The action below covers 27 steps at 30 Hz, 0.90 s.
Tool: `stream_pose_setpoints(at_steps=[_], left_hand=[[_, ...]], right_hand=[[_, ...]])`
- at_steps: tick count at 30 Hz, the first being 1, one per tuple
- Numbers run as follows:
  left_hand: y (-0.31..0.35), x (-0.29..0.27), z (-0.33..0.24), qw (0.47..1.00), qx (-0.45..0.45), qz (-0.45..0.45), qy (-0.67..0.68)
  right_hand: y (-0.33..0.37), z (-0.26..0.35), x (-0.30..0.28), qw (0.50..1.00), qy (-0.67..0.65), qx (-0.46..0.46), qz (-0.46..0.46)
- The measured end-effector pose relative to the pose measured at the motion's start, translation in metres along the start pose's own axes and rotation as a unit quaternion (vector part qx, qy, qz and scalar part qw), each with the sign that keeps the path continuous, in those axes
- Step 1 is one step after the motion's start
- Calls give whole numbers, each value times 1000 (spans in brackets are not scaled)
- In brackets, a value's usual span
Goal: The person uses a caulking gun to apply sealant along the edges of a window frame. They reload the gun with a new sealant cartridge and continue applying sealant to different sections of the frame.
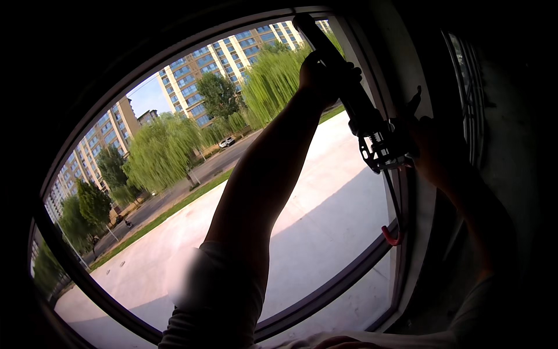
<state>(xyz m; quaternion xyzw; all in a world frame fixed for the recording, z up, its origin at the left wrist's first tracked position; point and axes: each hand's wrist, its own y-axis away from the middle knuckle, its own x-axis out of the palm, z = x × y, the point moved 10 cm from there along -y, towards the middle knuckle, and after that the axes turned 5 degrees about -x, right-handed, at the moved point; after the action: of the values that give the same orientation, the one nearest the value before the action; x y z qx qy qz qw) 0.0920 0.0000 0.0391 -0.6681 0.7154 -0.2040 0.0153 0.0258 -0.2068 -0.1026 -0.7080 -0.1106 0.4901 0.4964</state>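
Both my hands hold a dark caulking gun (360,104), tilted up and to the left against a window. My left hand (321,75) is wrapped round its barrel near the upper end, with fingertips showing on the far side. My right hand (433,148) grips the handle end at the lower right; deep shadow hides most of its fingers. Below the gun's frame, the thin plunger rod (392,195) hangs down and ends in a red hook (392,236). The gun's tip lies close to the upper right corner of the window frame (372,70).
The large window's dark lower bar (325,296) curves beneath my left arm. To the right stands a dim wall (511,145) with upright bars or pipes (469,99). Outside are pale paving (314,232), willow trees (160,151), a road with a white car (226,142) and tall buildings (183,84).
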Motion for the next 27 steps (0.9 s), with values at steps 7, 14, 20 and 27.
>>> stream_pose_setpoints(at_steps=[7, 14, 20, 27], left_hand=[[-6, 14, -17, 924, 136, -26, -356], [32, 57, 28, 981, 1, 61, -185], [38, 61, 40, 984, -5, 61, -170], [39, 73, 40, 959, 5, -55, -276]], right_hand=[[22, -24, 45, 933, -308, 128, -135], [60, 18, 118, 552, -800, 122, -200], [81, 54, 118, 409, -889, 81, -188], [72, 50, 107, 356, -901, -15, -250]])
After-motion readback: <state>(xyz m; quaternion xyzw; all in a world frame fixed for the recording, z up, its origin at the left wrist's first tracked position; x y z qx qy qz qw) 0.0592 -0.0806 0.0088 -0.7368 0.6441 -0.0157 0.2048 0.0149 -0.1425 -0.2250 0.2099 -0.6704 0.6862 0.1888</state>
